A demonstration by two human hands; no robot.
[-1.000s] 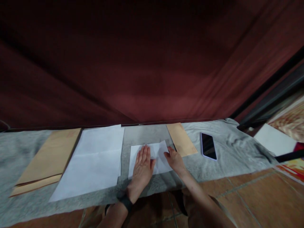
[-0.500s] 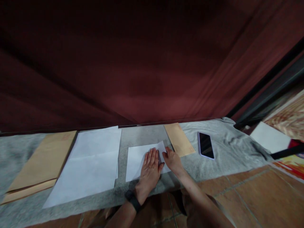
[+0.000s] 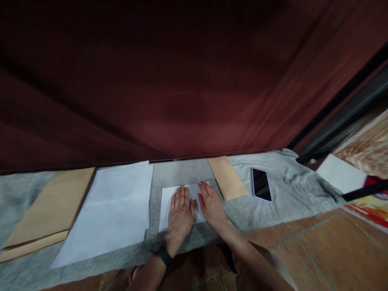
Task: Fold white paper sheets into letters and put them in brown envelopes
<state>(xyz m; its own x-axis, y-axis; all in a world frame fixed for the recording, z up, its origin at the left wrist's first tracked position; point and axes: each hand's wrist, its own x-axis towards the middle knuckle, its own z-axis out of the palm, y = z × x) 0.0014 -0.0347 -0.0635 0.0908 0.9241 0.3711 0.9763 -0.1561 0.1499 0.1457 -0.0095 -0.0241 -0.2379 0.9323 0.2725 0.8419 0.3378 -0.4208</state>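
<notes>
A small folded white paper lies on the grey cloth in front of me. My left hand rests flat on the paper's middle, fingers together and pointing away. My right hand lies flat on the paper's right part, covering its right edge. Both palms press down and hold nothing. A black band sits on my left wrist.
A large white sheet and brown envelopes lie to the left. A small brown envelope and a phone lie to the right. A dark red curtain hangs behind. Tiled floor is at the lower right.
The paper's right part has been folded over, so it looks narrower. My right hand moved left from the paper's edge onto its top. My left hand shifted right and then back left.
</notes>
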